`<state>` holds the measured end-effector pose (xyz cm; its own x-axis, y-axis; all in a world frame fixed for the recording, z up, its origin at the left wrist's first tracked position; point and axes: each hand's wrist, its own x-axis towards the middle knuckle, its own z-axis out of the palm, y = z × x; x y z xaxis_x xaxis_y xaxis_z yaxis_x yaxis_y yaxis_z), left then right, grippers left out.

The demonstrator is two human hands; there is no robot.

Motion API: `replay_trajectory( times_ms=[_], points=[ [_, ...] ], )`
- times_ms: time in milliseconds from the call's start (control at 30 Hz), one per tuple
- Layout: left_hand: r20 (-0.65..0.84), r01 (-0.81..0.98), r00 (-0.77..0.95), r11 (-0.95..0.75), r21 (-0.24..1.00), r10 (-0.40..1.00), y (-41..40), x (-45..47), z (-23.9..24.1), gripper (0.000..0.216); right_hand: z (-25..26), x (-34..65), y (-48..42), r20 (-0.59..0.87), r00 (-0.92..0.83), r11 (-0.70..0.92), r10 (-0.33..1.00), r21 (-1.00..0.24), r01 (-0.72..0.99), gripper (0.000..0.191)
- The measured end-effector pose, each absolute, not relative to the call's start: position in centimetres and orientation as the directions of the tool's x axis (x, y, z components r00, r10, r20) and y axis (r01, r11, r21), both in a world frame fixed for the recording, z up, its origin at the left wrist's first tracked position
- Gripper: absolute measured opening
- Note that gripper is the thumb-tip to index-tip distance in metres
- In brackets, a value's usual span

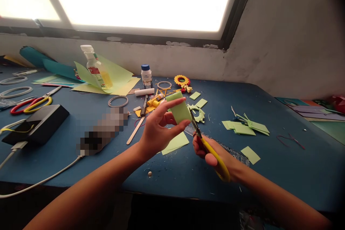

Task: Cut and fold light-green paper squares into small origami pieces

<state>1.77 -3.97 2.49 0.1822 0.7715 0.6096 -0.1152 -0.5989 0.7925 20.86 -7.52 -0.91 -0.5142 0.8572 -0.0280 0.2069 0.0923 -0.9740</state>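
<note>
1. Fingers of the left hand [154, 129] are clamped on green paper [180, 110], mid-frame.
2. Scissors [221, 168] are gripped by the right hand [219, 150].
3. Cut pieces [244, 129] are strewn centre-right; the held paper seems unfinished.

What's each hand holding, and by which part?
The left hand holds green paper between thumb and fingers, thumb at its lower edge; the right hand grips scissors by the handles.
</note>
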Motion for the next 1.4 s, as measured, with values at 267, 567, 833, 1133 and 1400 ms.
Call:
replay_trajectory(
  times_ms=[267, 567, 833, 1133, 1400],
  points=[
    [0.62, -0.122, 0.185, -0.608, 0.784, 0.763, -3.78, 1.77, 2.48, 0.052, -0.32, 20.6, -7.6, -0.038, -0.53, 0.066, 0.847, -0.982, 0.176, 0.074],
    [0.617, -0.109, 0.183, -0.608, 0.786, 0.765, -3.91, 1.73, 2.56, 0.052, -0.37, 20.6, -7.71, -0.053, -0.523, 0.03, 0.85, -0.988, 0.149, 0.075],
    [0.611, -0.114, 0.179, -0.6, 0.792, 0.771, -3.89, 1.73, 2.48, 0.052, -0.24, 20.62, -7.66, -0.042, -0.528, 0.062, 0.848, -0.982, 0.179, 0.074],
    [0.6, -0.083, 0.161, -0.595, 0.799, 0.783, -3.99, 1.77, 2.5, 0.051, -0.5, 20.47, -7.67, -0.039, -0.51, 0.06, 0.86, -0.983, 0.175, 0.073],
    [0.592, -0.079, 0.158, -0.588, 0.805, 0.79, -4.01, 1.78, 2.48, 0.052, -0.36, 20.46, -7.74, -0.042, -0.512, 0.086, 0.858, -0.971, 0.223, 0.071]
  ],
)
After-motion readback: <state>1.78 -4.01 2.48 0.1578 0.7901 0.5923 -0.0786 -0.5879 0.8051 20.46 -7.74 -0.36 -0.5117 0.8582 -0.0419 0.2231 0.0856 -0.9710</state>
